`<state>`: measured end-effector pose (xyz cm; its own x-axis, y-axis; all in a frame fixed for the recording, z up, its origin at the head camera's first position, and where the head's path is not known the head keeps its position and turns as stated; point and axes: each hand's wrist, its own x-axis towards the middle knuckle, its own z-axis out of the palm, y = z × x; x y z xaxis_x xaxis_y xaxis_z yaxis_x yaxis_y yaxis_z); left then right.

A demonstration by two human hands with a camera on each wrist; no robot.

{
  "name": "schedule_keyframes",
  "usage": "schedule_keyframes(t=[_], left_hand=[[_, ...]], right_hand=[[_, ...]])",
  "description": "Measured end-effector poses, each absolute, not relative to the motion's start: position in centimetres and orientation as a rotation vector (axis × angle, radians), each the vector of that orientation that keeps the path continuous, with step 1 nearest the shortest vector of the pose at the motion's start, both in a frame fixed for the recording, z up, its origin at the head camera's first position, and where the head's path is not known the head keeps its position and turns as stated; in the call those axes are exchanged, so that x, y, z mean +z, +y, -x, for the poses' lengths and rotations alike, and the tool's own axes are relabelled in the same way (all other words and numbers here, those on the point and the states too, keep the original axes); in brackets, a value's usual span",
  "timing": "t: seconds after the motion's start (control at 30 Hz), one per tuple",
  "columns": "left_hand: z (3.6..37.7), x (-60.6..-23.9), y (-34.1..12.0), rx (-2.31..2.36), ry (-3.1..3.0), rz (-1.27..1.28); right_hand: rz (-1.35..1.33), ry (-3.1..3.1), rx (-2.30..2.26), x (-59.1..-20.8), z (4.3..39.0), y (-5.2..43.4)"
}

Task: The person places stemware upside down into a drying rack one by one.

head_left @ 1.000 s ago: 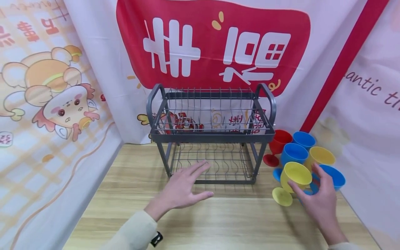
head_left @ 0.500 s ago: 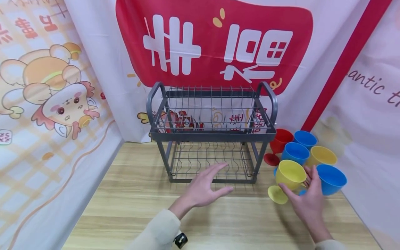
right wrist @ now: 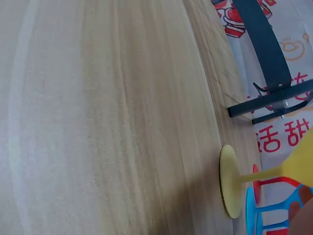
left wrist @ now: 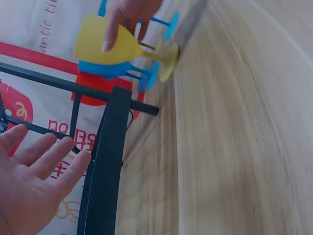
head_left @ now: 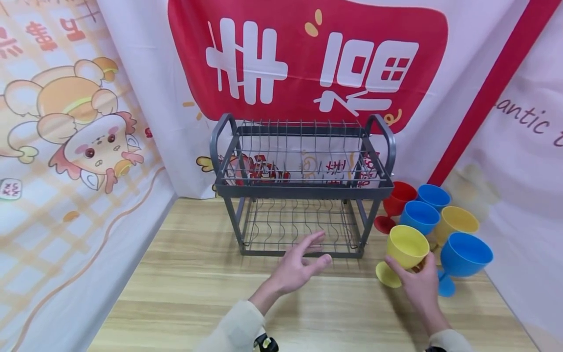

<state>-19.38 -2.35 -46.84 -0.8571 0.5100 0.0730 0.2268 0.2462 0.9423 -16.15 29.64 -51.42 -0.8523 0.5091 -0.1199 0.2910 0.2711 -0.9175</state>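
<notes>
My right hand (head_left: 420,286) holds a yellow plastic goblet (head_left: 405,247) by its bowl, thumb on the near side and fingers behind. The goblet leans, its round foot (right wrist: 230,181) low over the wooden table in the right wrist view. Just to the right stands a blue goblet (head_left: 466,254). My left hand (head_left: 294,269) hovers in front of the two-tier dark metal dish rack (head_left: 303,191), palm turned inward, its fingers loosely spread with nothing in them. In the left wrist view its fingers (left wrist: 54,156) overlap the rack's frame.
Behind the held goblet stand a red goblet (head_left: 399,198), two blue goblets, the nearer one (head_left: 420,217) beside a second yellow goblet (head_left: 457,222). Printed cloth (head_left: 145,98) walls in the table's back and sides. Wire slots line both rack tiers.
The right hand has drawn the yellow goblet slightly left, away from the blue goblet beside it. The left hand has moved right along the rack's front.
</notes>
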Motion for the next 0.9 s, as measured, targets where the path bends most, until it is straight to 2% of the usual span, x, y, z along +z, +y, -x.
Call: schedule_keyframes(t=[0.1, 0.47, 0.9], left_hand=[[19.2, -46.8, -2.2, 1.713, 2.182, -0.658], [18.5, -46.9, -2.1, 1.790, 2.076, -0.615], [18.4, -47.1, -2.8, 1.783, 2.134, -0.562]], right_hand=[[0.620, -2.388, 1.547, -51.1, 15.8, 28.7], [-0.162, -2.436, 0.986, -49.9, 15.5, 23.8], [-0.496, -2.389, 0.602, -49.2, 15.1, 19.6]])
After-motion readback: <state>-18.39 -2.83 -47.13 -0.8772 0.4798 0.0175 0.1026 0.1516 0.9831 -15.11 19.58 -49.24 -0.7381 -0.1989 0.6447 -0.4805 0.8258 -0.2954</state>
